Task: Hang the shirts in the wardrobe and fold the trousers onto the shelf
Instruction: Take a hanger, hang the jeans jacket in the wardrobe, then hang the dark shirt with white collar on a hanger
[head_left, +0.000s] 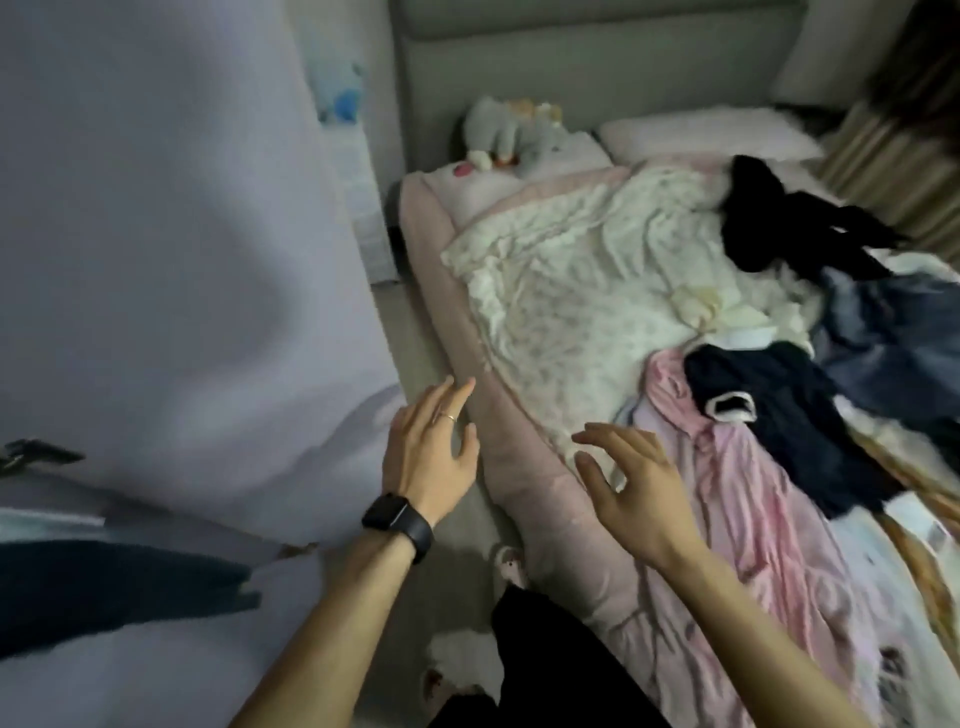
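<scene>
Nothing legible from where I stand: the watch (397, 519) face is dark, and the small tag (933, 535) on the white cloth is too blurred to read.

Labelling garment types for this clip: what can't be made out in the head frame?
Head view only:
- Pink garment, crumpled, partly under the navy garment: shirt or trousers unclear.
- Denim pile: blurred, cut off by the right edge.
- Black garment: bunched, type unclear.
- Pale surface at left: motion-blurred, wardrobe or cloth unclear.
- Left hand and right hand: open; contact with the bed unclear.
</scene>
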